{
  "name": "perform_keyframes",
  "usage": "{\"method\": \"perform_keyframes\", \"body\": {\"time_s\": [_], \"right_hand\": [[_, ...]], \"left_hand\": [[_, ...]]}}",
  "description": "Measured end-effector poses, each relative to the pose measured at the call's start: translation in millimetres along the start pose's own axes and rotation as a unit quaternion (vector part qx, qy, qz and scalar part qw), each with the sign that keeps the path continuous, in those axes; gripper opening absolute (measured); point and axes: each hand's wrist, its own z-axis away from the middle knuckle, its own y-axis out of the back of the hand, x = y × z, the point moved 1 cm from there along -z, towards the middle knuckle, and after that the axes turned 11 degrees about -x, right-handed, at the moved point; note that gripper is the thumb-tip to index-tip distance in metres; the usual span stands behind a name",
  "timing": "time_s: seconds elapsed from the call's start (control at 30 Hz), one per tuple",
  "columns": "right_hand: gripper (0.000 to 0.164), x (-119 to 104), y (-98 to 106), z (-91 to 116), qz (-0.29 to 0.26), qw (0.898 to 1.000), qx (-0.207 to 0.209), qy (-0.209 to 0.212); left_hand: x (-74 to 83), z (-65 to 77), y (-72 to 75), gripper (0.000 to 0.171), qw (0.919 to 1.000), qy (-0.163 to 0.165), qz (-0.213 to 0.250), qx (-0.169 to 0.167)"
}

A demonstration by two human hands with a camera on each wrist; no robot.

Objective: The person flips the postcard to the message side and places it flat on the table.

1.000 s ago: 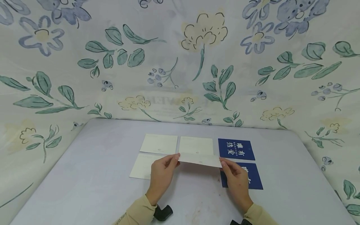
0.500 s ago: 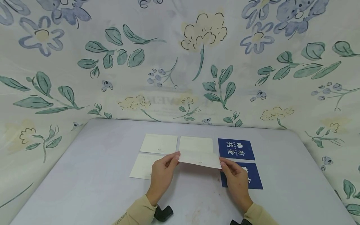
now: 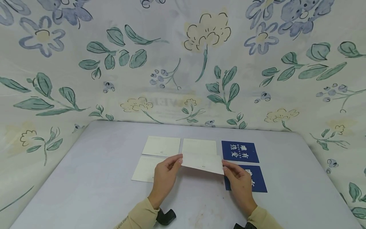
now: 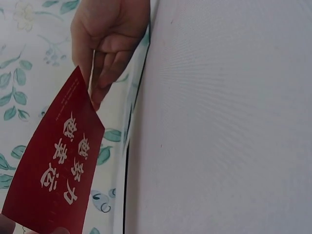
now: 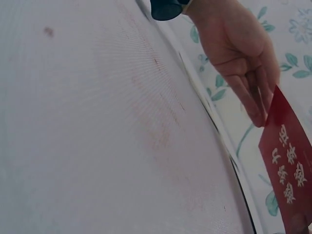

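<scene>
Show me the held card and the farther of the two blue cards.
Held card (image 4: 60, 155): left wrist view, middle of red face.
Farther blue card (image 3: 239, 151): head view, middle of lettered face.

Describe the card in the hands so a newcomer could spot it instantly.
Over the white table, find the left hand and right hand. The card spans between them, pale side up. Unlike the pale cards and blue cards lying flat, it is held up, its red, white-lettered underside showing in the wrist views.
</scene>
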Motion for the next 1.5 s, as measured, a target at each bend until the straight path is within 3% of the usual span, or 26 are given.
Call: {"method": "perform_keyframes", "body": {"time_s": [0.3,0.57,0.97,1.5], "right_hand": [[0.023,-1.6,-0.6,-0.8,-0.001,1.000,0.003,-0.026],[0.022,-2.1,-0.3,-0.6,-0.004,1.000,0.002,-0.024],[0.020,-0.3,-0.2,-2.2,-0.004,0.999,0.018,-0.030],[0.019,-0.8,-0.7,-3.1,0.001,0.999,0.019,-0.032]], "left_hand": [[-0.8,0.0,-0.2,0.025,1.0000,0.005,-0.002,-0.005],[-0.1,-0.3,-0.4,0.025,1.0000,0.000,-0.004,-0.003],[0.0,-2.6,0.3,0.027,0.9984,0.048,0.027,-0.006],[-0.3,-2.6,-0.2,0.026,0.9986,0.049,0.017,-0.003]]}}
